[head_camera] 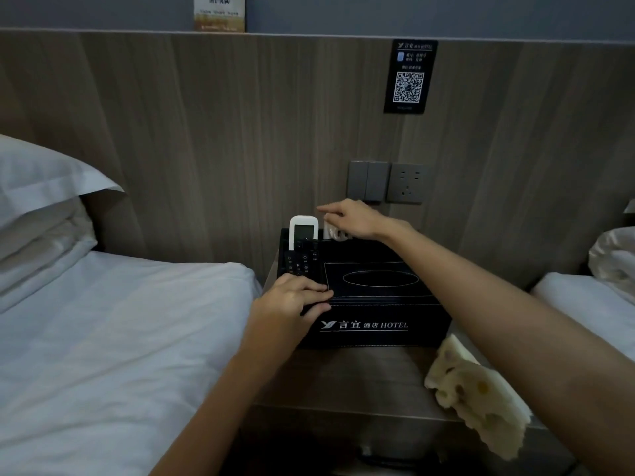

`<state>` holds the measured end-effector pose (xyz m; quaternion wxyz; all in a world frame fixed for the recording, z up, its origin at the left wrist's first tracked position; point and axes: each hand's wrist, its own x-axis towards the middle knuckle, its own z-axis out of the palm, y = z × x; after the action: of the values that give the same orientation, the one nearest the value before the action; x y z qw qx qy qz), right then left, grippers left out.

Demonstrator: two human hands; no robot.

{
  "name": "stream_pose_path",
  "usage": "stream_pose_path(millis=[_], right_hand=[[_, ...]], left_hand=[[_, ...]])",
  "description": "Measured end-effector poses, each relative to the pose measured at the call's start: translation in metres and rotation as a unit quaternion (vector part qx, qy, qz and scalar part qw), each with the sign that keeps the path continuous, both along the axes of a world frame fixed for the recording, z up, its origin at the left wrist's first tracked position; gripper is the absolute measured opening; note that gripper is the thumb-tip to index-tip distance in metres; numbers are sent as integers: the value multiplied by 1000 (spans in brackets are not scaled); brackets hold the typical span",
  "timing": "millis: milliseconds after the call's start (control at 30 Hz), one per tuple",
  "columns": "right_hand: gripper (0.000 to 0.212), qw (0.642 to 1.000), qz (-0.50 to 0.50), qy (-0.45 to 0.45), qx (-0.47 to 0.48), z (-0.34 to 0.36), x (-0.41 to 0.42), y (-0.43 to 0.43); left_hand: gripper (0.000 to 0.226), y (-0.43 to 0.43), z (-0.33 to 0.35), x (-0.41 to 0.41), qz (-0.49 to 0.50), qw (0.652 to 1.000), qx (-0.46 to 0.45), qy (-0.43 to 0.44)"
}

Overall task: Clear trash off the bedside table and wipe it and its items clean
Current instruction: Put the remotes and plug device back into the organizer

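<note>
Nearest to you, the pale yellow dotted cloth (pixel 477 389) lies at the right front edge of the wooden bedside table (pixel 360 376), so the wiping seems not yet begun. Your left hand (pixel 292 300) rests with nearly straight fingers on the black leather hotel tissue-box organiser (pixel 385 324). Farther back, your right hand (pixel 354 219) pinches a white crumpled piece (pixel 330 232) in the rear compartment, beside the white remote control (pixel 302 231); I judge the trash clearing is under way.
</note>
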<state>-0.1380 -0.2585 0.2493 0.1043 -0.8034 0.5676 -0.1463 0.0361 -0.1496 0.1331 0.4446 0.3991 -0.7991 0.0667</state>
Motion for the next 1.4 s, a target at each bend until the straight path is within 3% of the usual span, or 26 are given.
stream_pose_path(millis=[233,367,500,633,867,1033,1400], right_hand=[[49,995,26,-53,-80,-11,-17,42],[50,992,33,-46,-116,-16,-41,86],[54,995,29,10,-92,-29,-68,125],[61,989,-51,133,-30,-51,-94,141],[52,992,-35,86,-80,-75,-101,144],[51,994,-49,49,-84,-85,-97,128],[50,988,-95,92,-82,-86,-81,74]], left_hand=[[22,10,5,2,6,998,50,-31],[21,28,14,6,59,994,88,-39],[24,41,19,12,109,988,105,-41],[24,48,17,11,130,984,116,-47],[19,39,11,10,137,989,60,-18],[18,19,11,10,155,985,74,0],[20,-47,14,12,150,983,109,11]])
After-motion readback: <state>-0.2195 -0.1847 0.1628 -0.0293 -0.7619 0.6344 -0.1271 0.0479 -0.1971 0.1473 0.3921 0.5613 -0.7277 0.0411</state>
